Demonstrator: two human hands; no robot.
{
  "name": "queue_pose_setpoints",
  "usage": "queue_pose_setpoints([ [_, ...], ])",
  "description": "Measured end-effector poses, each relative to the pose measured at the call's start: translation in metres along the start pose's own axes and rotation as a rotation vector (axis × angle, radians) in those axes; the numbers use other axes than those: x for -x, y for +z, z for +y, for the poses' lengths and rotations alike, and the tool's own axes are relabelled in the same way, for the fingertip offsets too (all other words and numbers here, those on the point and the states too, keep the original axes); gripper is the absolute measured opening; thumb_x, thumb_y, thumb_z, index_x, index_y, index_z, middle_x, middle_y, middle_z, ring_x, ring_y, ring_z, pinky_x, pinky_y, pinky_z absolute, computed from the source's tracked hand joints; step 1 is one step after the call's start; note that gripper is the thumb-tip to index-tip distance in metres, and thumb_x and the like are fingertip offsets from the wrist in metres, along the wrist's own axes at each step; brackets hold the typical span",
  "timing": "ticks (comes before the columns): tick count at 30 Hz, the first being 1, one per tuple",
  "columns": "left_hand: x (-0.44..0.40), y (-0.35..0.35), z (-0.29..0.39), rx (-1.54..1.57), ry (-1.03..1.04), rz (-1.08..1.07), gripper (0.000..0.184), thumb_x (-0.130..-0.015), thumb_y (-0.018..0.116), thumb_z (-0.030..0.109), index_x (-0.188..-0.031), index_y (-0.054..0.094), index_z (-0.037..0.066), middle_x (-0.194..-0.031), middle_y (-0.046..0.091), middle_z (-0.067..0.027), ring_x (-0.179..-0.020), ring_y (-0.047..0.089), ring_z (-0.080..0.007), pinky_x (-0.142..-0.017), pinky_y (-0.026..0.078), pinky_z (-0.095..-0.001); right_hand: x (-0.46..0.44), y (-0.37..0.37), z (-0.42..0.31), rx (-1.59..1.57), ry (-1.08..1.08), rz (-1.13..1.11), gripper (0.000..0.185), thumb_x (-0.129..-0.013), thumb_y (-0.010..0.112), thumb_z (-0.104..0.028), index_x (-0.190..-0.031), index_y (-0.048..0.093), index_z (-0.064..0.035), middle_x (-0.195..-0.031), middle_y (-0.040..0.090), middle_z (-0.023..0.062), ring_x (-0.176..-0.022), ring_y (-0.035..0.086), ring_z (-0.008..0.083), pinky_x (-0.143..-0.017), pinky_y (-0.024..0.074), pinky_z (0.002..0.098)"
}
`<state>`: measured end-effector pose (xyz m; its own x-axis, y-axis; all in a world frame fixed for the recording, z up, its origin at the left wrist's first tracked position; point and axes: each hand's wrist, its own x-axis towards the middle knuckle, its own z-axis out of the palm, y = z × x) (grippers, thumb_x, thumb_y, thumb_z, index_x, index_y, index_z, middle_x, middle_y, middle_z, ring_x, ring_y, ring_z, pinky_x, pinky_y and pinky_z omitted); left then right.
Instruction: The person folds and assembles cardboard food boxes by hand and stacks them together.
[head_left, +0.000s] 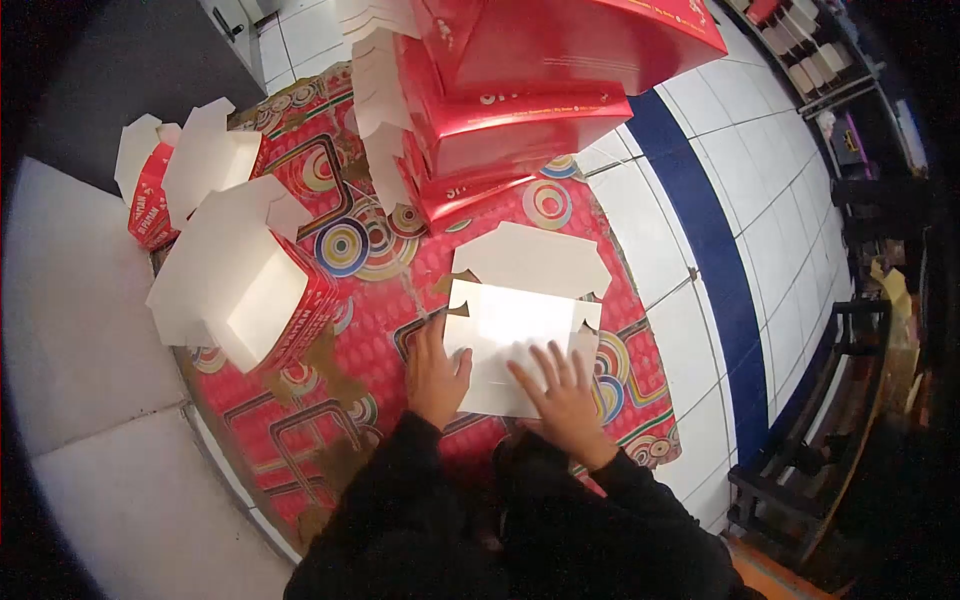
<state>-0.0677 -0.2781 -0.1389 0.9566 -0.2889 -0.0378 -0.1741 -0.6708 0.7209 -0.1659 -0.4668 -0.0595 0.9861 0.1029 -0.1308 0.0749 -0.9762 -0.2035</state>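
Observation:
In front of me lies a white cardboard box blank (512, 345), its pale inner side up, with a wide flap (530, 258) at the far end and notched corners. My left hand (437, 378) rests along the blank's left edge, fingers stretched forward and thumb apart. Over the near right part of the blank, my right hand (565, 395) is spread, palm down, slightly smeared by motion. Whether its fingers press on the board or hover just above, I cannot tell.
Folded red boxes with open white lids, one nearer (275, 300) and others behind (205, 170), stand left. A tall stack of red boxes (540, 130) rises ahead. Everything rests on a worn patterned red mat (340, 400). White tiles (690, 370) and a dark rack (850, 400) lie right.

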Motion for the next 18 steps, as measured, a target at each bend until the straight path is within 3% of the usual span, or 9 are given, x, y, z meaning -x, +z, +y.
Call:
queue_pose_setpoints([
  [2, 0.002, 0.007, -0.007, -0.039, -0.004, 0.049, 0.067, -0.080, 0.074, 0.018, -0.137, 0.041, 0.000, -0.126, 0.050, -0.0236, -0.119, 0.047, -0.0436, -0.100, 0.041, -0.0493, 0.015, 0.038, 0.001, 0.089, -0.080, -0.175, 0.095, -0.063, 0.086, -0.037, -0.145, 0.044, -0.0160, -0.147, 0.041, 0.0147, -0.138, 0.037, 0.0406, -0.111, 0.0320, 0.0560],
  [5, -0.003, 0.010, -0.006, -0.029, -0.070, 0.026, 0.065, -0.080, 0.074, 0.017, -0.134, 0.042, 0.002, -0.122, 0.056, -0.0248, -0.112, 0.054, -0.0448, -0.095, 0.045, -0.0490, 0.029, 0.096, 0.022, 0.074, -0.128, -0.127, 0.087, -0.071, 0.080, -0.030, -0.147, 0.040, -0.0132, -0.144, 0.045, 0.0164, -0.136, 0.041, 0.0398, -0.108, 0.0398, 0.0514],
  [7, -0.007, 0.020, -0.017, 0.240, -0.214, -0.137, 0.053, -0.081, 0.072, 0.019, -0.127, 0.051, 0.003, -0.113, 0.064, -0.0246, -0.102, 0.061, -0.0446, -0.087, 0.049, -0.0499, 0.032, 0.099, 0.023, 0.071, -0.140, -0.060, 0.082, -0.075, 0.077, -0.027, -0.146, 0.040, -0.0117, -0.143, 0.047, 0.0172, -0.135, 0.043, 0.0396, -0.105, 0.0434, 0.0493],
  [10, -0.014, 0.020, -0.027, 0.196, -0.173, -0.245, 0.038, -0.083, 0.067, 0.022, -0.115, 0.060, 0.003, -0.104, 0.068, -0.0235, -0.096, 0.065, -0.0432, -0.083, 0.051, -0.0503, 0.029, 0.081, 0.023, 0.107, -0.198, -0.048, 0.069, -0.081, 0.069, -0.023, -0.143, 0.043, -0.0080, -0.139, 0.051, 0.0179, -0.130, 0.050, 0.0389, -0.100, 0.0486, 0.0452],
  [12, -0.016, 0.022, -0.030, 0.302, -0.202, -0.249, 0.033, -0.084, 0.064, 0.025, -0.107, 0.066, 0.002, -0.101, 0.070, -0.0216, -0.097, 0.066, -0.0400, -0.085, 0.050, -0.0482, 0.017, 0.070, 0.033, -0.238, -0.177, -0.093, 0.043, -0.089, 0.060, -0.019, -0.131, 0.055, -0.0090, -0.130, 0.059, 0.0152, -0.117, 0.059, 0.0370, -0.091, 0.0535, 0.0434],
  [13, -0.017, 0.024, -0.034, 0.398, -0.200, -0.273, 0.033, -0.083, 0.064, 0.024, -0.108, 0.066, 0.002, -0.100, 0.070, -0.0207, -0.096, 0.067, -0.0382, -0.084, 0.051, -0.0466, 0.011, 0.066, 0.043, -0.240, -0.176, -0.091, 0.043, -0.089, 0.060, -0.019, -0.131, 0.055, -0.0090, -0.130, 0.059, 0.0152, -0.117, 0.059, 0.0370, -0.091, 0.0535, 0.0434],
  [15, -0.020, 0.033, -0.050, 0.495, -0.193, -0.296, 0.034, -0.083, 0.064, 0.023, -0.110, 0.066, 0.002, -0.099, 0.071, -0.0198, -0.094, 0.068, -0.0365, -0.083, 0.051, -0.0450, -0.003, 0.061, 0.065, -0.482, -0.137, -0.335, 0.032, -0.093, 0.058, -0.019, -0.122, 0.063, -0.0079, -0.117, 0.067, 0.0155, -0.105, 0.063, 0.0363, -0.088, 0.0533, 0.0430],
  [18, -0.029, 0.040, -0.065, 0.538, -0.235, -0.363, 0.035, -0.082, 0.064, 0.020, -0.111, 0.067, 0.001, -0.099, 0.071, -0.0190, -0.093, 0.069, -0.0333, -0.082, 0.052, -0.0416, -0.018, 0.066, 0.073, -0.559, -0.071, -0.282, 0.025, -0.094, 0.057, -0.016, -0.115, 0.066, -0.0066, -0.112, 0.068, 0.0157, -0.101, 0.064, 0.0346, -0.087, 0.0517, 0.0406],
])
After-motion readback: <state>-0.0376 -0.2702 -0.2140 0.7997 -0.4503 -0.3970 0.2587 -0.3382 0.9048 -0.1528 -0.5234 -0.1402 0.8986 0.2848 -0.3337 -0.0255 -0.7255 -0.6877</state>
